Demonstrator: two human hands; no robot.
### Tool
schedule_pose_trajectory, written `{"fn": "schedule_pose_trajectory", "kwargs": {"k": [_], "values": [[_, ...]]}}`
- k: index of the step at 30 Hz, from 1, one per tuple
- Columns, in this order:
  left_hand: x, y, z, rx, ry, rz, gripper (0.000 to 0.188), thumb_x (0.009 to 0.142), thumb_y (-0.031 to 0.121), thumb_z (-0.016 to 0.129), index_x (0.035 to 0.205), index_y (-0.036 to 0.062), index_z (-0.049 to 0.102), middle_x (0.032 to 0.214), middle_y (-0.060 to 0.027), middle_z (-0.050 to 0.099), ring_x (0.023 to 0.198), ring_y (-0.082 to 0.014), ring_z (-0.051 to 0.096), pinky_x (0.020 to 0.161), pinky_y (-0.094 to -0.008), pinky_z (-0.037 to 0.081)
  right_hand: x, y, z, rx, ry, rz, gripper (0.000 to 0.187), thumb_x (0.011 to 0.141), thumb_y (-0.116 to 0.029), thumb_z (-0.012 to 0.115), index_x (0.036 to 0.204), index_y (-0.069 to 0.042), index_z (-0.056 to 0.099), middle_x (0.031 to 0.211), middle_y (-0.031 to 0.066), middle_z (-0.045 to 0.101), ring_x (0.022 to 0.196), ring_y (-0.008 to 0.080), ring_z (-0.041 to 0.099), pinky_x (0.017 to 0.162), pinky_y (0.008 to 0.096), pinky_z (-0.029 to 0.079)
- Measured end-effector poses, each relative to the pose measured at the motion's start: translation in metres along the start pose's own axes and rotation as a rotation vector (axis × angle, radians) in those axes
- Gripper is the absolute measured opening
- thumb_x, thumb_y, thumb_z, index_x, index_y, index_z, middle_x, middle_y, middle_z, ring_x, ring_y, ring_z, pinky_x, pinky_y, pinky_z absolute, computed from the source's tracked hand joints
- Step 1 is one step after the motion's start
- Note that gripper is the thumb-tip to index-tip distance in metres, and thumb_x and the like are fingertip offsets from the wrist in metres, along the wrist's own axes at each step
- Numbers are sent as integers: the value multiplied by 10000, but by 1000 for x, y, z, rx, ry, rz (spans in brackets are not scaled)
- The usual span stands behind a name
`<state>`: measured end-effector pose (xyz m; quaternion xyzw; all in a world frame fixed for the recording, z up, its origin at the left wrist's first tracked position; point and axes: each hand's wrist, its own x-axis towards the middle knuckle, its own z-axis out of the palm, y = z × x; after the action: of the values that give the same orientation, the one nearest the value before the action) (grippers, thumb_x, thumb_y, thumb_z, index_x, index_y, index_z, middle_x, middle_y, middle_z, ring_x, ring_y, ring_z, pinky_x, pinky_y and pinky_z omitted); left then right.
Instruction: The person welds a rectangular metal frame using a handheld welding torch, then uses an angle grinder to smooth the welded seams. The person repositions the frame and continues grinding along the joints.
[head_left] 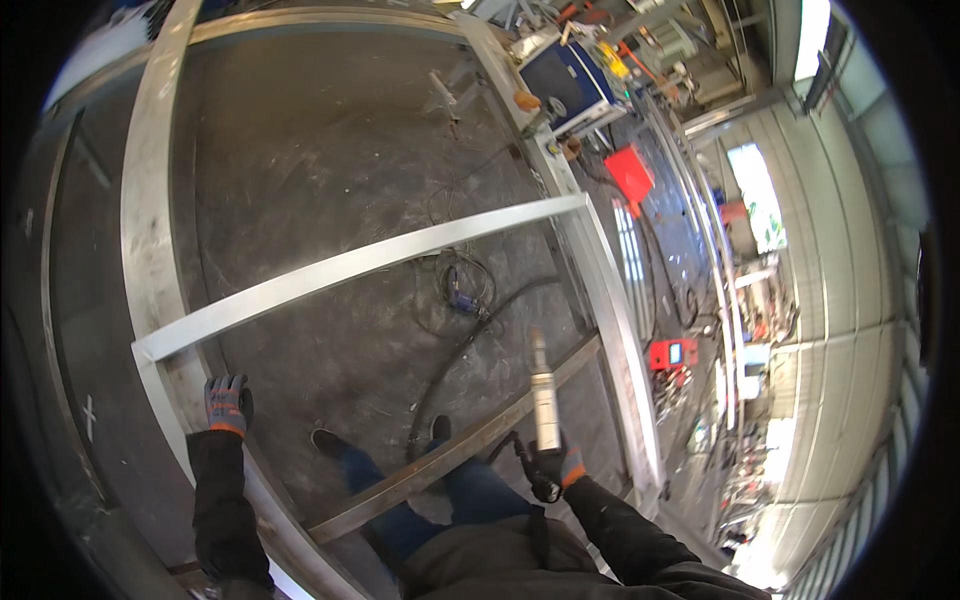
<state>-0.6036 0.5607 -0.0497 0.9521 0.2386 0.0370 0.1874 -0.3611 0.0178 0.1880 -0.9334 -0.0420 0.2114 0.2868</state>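
My right hand [545,468], in a dark glove with an orange cuff, is closed around the black handle of a welding gun [544,410]. The gun's pale cylindrical body points away from me, its narrow coppery nozzle at the far end. On the left, my left hand [228,404] rests on the inner side of a long metal beam [180,390], fingers forward and slightly bent, in a grey and orange glove. That beam is part of a large rectangular metal frame. A bright crossbar [370,252] spans the frame ahead, and a duller crossbar [440,460] runs nearer, above my legs.
A black hose [450,365] and a blue tool with coiled cable [462,300] lie on the dark floor inside the frame. Beyond the right beam [625,340] stand a red box [629,175], a red machine [672,354] and a blue and white cabinet [565,85].
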Motion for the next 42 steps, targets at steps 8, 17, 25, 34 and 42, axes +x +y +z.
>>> {"fn": "schedule_pose_trajectory", "kwargs": {"k": [8, 17, 25, 34, 42], "values": [[-69, 77, 72, -192, -257, -416, 406, 947, 320, 552, 1215, 26, 636, 1233, -161, 649, 1148, -259, 612, 933, -410, 510, 69, 205, -150, 478, 382, 376, 265, 889, -219, 704, 987, -14, 566, 684, 86, 621, 531, 206, 630, 469, 366, 518], [-218, 356, 129, -233, -373, -901, 298, 944, 253, 601, 1048, -11, 691, 931, -142, 711, 847, -183, 664, 790, -358, 529, 293, 411, -299, 833, 686, 418, 416, 899, -245, 689, 1181, -46, 457, 885, 125, 608, 619, 269, 639, 458, 409, 538], [-139, 537, 85, -217, -294, -635, 249, 953, 216, 589, 977, -2, 707, 908, -108, 715, 908, -162, 666, 827, -319, 514, 403, 539, -289, 87, 743, 521, 471, 867, -439, 697, 1071, -16, 661, 887, 117, 709, 771, 244, 657, 710, 411, 506], [76, 688, -36, -254, 63, -336, 231, 931, 90, 565, 1105, -18, 672, 998, -180, 701, 953, -253, 690, 832, -328, 527, 391, 512, -293, 426, 794, 607, 792, 843, -428, 703, 1472, -56, 398, 1346, 195, 587, 1220, 344, 576, 997, 423, 461], [109, 781, -52, -274, 344, -207, 222, 921, 38, 543, 1097, -9, 671, 998, -159, 700, 922, -225, 691, 829, -327, 525, 390, 493, -295, 453, 848, 558, 657, 859, -416, 694, 1332, 14, 542, 1244, 201, 647, 1146, 334, 626, 954, 420, 497]]}}
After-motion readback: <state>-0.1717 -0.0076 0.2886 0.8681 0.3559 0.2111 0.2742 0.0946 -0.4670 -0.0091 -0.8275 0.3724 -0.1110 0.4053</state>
